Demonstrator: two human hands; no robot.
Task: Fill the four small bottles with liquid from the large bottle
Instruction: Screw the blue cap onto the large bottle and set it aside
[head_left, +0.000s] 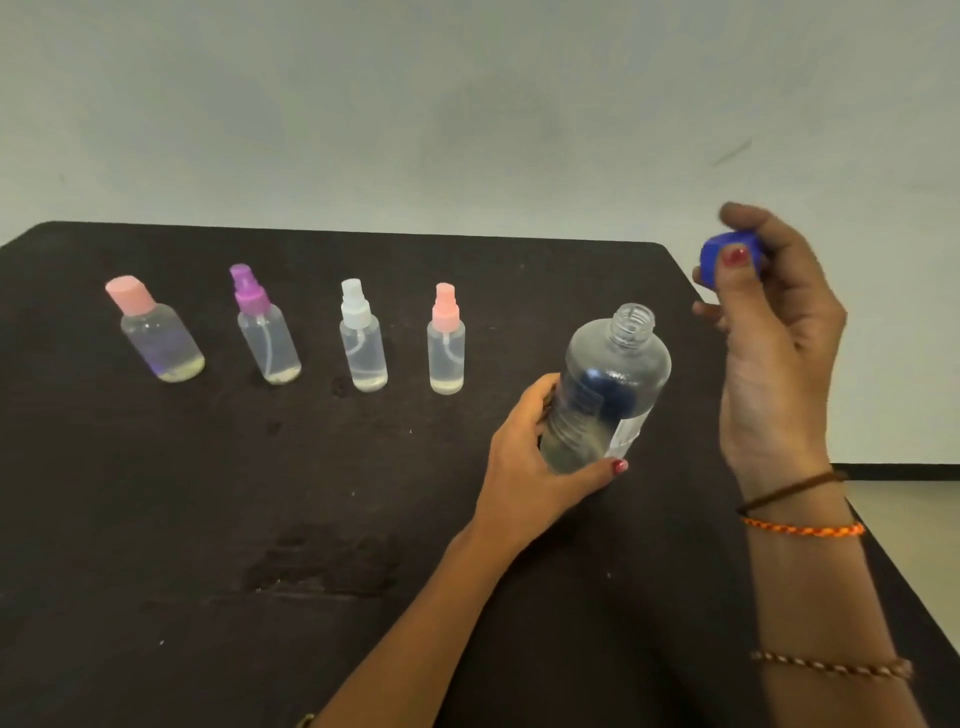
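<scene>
On the dark table (208, 519) the four small bottles (291, 332) stand in a row, all capped, with liquid already showing inside. Left hand (540, 457) grips the large bottle (608, 389), mouth open, while right hand (769, 322) pinches its blue cap (719, 254). Looks like either barely started or nearly finished, honestly can't tell.

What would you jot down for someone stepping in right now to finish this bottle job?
Left hand grips the large bottle, uncapped and tilted over the table.
Right hand holds its blue cap up and to the right.
Four small bottles stand in a row to the left, all capped, each showing a little liquid at the bottom.
Done: large bottle opened.
Left: uncap each small bottle, pour, recap.
</scene>
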